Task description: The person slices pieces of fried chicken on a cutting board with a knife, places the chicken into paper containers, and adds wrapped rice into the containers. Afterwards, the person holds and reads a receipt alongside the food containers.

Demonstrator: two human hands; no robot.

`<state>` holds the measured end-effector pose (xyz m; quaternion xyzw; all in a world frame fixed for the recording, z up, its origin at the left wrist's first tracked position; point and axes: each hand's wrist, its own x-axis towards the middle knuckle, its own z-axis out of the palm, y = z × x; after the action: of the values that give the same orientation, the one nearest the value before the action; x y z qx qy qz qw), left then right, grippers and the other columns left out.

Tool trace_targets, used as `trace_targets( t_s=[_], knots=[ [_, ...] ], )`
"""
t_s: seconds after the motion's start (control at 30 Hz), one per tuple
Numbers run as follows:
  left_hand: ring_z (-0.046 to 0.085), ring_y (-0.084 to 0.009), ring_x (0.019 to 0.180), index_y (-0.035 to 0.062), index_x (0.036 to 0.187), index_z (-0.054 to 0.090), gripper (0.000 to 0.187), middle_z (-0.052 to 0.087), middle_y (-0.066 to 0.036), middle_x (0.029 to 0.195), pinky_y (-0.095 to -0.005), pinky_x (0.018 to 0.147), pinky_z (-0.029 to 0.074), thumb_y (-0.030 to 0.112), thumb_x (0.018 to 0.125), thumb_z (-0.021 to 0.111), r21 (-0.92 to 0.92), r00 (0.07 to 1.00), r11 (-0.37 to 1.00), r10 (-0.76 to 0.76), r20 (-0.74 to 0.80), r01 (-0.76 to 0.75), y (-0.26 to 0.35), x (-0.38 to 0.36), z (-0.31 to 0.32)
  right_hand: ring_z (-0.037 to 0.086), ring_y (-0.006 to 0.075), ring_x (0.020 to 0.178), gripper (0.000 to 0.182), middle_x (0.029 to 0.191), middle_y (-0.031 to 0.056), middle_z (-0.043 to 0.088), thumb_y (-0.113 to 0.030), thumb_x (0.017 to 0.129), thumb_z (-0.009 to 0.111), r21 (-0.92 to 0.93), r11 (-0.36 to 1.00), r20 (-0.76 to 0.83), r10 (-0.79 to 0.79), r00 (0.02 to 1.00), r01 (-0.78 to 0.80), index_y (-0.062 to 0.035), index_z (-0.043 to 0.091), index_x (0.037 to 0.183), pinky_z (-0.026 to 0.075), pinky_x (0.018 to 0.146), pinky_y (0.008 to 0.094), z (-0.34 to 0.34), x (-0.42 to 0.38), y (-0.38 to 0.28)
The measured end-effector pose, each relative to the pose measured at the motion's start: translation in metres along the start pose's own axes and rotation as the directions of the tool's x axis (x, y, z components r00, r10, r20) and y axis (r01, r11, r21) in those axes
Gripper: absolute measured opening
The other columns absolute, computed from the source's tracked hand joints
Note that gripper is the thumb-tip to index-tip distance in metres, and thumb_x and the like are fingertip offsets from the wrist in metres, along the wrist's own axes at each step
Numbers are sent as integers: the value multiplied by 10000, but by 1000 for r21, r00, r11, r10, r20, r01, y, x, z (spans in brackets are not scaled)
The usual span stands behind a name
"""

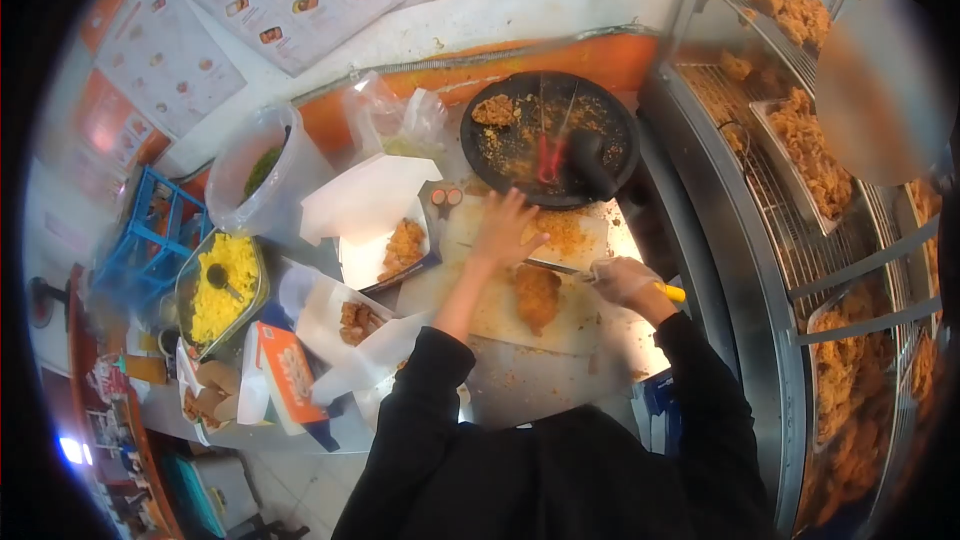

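A breaded fried chicken piece [537, 297] lies on a pale cutting board [560, 330] in front of me. My right hand [624, 281], in a thin clear glove, grips a knife [556, 266] with a yellow handle, its blade pointing left above the chicken. My left hand [506, 228] is bare, fingers spread, resting flat on the board just beyond the blade. More chopped fried pieces [564, 232] sit on the board beside that hand.
An open white box [372, 202] holds fried pieces [404, 246]; another box [352, 321] lies nearer. A round black tray [500, 155] with crumbs and red tongs [549, 158] sits behind the board. Yellow rice tub [222, 285] at left. Warming racks of fried chicken [810, 155] stand at right.
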<state>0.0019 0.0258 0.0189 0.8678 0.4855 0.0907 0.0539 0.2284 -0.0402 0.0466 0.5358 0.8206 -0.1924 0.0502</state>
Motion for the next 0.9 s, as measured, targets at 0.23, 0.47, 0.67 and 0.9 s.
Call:
trace_targets(
  t_s=[0.23,0.47,0.67,0.9],
  knots=[
    [64,-272,1296,89,1283,330,617,172,-168,1373,-466,1030,3,521,846,283,-331,959,915,-271,-80,231,-2,-9,27,560,333,697,149,712,159,572,-205,699,530,-71,997,8,1,1000,-1,-58,536,726,446,615,403,15,10,11],
    [63,-282,1294,69,1295,293,611,178,-182,1366,-474,1028,-9,495,859,254,-227,923,910,-375,-87,348,0,-9,41,568,319,676,230,670,155,570,-283,686,570,-42,998,12,-45,999,46,-54,559,704,454,617,396,42,26,29],
    [75,-284,1292,70,1286,308,599,200,-184,1356,-489,1024,-6,487,858,266,-170,926,929,-351,-136,328,2,-11,41,574,309,634,210,643,145,571,-273,693,557,-124,991,-16,49,999,-51,-64,569,698,456,592,396,37,21,18],
    [54,-285,1295,70,1284,310,594,183,-182,1363,-508,1013,-30,484,862,258,-177,926,918,-372,-73,355,3,-17,37,563,303,610,111,657,124,571,-175,650,534,-94,994,-99,38,994,-48,-78,551,701,442,550,401,24,9,13]
  ],
)
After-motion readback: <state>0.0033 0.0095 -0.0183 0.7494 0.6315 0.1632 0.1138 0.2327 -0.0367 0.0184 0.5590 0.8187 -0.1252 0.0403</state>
